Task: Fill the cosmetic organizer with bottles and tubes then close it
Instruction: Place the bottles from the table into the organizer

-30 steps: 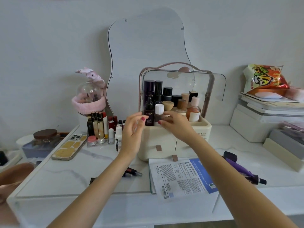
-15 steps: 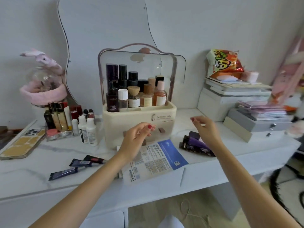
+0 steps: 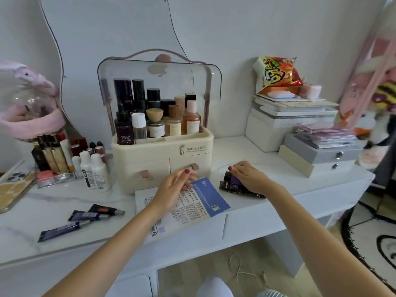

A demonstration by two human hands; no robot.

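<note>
Gripping purple tubes with right hand, left hand relaxed, three tubes left

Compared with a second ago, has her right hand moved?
Yes. The right hand has come away from the bottles in the cream organizer and dropped to its right, onto the purple tubes on the table.

I see a plain white wall behind a white marble-topped desk, wood floor and rug below.
</note>
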